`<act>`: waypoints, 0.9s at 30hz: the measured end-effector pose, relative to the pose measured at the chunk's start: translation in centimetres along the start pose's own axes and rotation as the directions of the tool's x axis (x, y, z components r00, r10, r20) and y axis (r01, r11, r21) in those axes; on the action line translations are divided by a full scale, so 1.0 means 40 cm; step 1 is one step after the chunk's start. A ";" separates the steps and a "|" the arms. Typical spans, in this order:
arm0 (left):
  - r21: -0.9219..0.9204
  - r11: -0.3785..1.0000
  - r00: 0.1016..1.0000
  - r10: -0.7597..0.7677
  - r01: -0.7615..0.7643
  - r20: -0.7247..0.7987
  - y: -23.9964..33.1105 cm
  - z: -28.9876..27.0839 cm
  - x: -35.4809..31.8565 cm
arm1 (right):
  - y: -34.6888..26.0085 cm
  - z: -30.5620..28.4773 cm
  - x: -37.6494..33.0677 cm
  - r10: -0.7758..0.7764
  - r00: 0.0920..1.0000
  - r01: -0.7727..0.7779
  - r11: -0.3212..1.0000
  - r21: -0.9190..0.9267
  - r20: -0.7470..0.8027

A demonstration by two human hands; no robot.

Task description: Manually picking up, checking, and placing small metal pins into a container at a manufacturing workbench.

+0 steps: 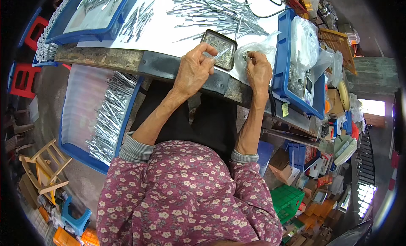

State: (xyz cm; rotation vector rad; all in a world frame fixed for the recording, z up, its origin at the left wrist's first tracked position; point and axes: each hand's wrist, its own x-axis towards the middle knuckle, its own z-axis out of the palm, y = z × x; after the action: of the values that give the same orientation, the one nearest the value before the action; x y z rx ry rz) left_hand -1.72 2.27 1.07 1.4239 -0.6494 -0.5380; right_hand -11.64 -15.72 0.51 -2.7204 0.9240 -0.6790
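My left hand (195, 68) is closed, pinching a thin, pale, shiny stick (221, 54) between thumb and fingers. The stick points over a dark square tray (222, 35) that holds many tiny metal bits. Just right of the tray, my right hand (259, 70) has its thumb and fingertips pressed together over a clear plastic bag (266, 47). Whatever sits between those fingertips is too small to make out. Beyond both hands, a loose pile of slim silvery metal pieces (215, 11) is spread on the white tabletop (163, 34).
A blue crate (284, 55) with plastic bags stands at the table's right end. Another blue tray (84, 38) lies at the left. Below the table edge, a large blue tray (82, 155) holds more silvery pieces (111, 119). A cable (264, 15) crosses the far side.
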 end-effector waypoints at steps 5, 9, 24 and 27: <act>0.019 1.000 1.000 -0.012 0.012 0.025 0.000 0.003 0.001 | -0.014 0.006 0.017 -0.025 1.000 0.025 0.999 -0.045 -0.012; -0.015 1.000 0.999 0.020 -0.019 0.026 -0.010 0.011 0.000 | -0.016 0.020 0.033 -0.016 1.000 0.016 0.992 -0.126 0.004; -0.140 0.990 0.999 -0.005 0.011 0.046 0.001 -0.013 -0.016 | 0.010 0.034 0.049 -0.102 0.993 0.111 0.979 -0.173 0.057; -0.161 0.987 0.999 -0.016 0.023 0.047 -0.009 -0.013 -0.015 | 0.006 0.040 0.047 -0.096 0.995 0.099 0.980 -0.170 0.024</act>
State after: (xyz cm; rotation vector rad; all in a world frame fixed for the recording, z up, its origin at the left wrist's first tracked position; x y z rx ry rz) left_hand -1.77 3.01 0.63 1.2701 -0.6145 -0.6261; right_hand -9.67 -17.04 -0.30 -2.9345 0.8889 -0.6216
